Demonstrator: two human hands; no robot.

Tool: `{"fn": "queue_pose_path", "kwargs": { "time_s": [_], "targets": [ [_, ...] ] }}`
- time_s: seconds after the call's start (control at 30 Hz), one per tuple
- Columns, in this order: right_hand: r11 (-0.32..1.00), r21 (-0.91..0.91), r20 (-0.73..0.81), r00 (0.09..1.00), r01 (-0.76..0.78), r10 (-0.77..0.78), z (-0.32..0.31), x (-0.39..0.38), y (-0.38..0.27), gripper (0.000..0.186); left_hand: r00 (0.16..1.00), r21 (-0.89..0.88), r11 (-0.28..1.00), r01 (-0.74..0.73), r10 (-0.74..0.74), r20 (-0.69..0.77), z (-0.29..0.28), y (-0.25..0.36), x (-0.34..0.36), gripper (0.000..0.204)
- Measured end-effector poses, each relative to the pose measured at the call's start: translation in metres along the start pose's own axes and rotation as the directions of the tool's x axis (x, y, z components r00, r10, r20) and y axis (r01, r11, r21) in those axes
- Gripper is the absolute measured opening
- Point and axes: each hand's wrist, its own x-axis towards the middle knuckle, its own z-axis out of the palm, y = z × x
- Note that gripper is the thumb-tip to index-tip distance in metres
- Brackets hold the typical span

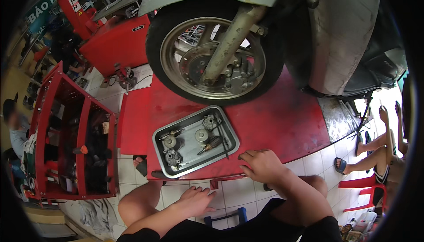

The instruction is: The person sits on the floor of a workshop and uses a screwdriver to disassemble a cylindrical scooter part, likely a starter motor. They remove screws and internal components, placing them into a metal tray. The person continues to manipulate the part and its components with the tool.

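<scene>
A metal tray point(187, 169) lies on the red lift platform point(282, 127), in front of a scooter's front wheel point(174, 80). Inside it are round, dome-topped metal parts point(202, 136), cast metal pieces point(209, 121), a dark part with a thin tip point(213, 144) and a slim dark rod point(223, 137). My right hand point(265, 166) is at the platform's near edge, right of the tray, thumb and fingers apart, with nothing seen in it. Nearer to me, below the tray, my left hand point(194, 201) hangs with loosely bent, spread fingers, holding nothing visible.
At left stands a red tool cart point(81, 149) with open shelves. A red machine point(117, 43) is behind it. The scooter's pale body point(340, 34) overhangs the right side. Another person's legs point(362, 164) and a red plastic stool point(364, 183) are at far right. Between my legs is a blue-legged stool point(242, 214).
</scene>
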Motion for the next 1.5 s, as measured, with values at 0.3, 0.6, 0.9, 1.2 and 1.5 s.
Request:
{"fn": "queue_pose_path", "kwargs": {
  "time_s": [0.3,0.6,0.9,1.2,1.5],
  "targets": [
    [0.992,-0.03,-0.069,0.991,-0.119,0.117,0.009,0.036,0.009,0.024,0.991,0.036,0.999,-0.04,0.045,-0.125,-0.02,0.006,0.017,0.065],
    [0.925,-0.068,-0.05,0.927,-0.375,0.372,0.028,0.11,-0.002,0.027,0.989,-0.011,0.999,-0.033,0.031,-0.146,-0.033,-0.003,0.033,0.059],
    [0.88,-0.039,0.076,0.877,-0.473,0.475,0.042,0.123,0.008,0.04,0.928,-0.104,0.993,-0.048,0.006,-0.372,-0.056,-0.036,0.022,0.057],
    [0.317,0.924,0.081,0.919,-0.215,0.387,-0.021,0.09,0.003,0.042,0.495,-0.415,0.881,0.225,-0.471,-0.731,-0.097,-0.101,-0.028,0.056],
    [0.481,0.834,0.166,0.955,-0.268,0.244,-0.02,0.061,0.016,0.034,0.571,-0.223,0.837,0.5,-0.512,-0.642,-0.077,-0.111,0.004,0.078]
  ]
}}
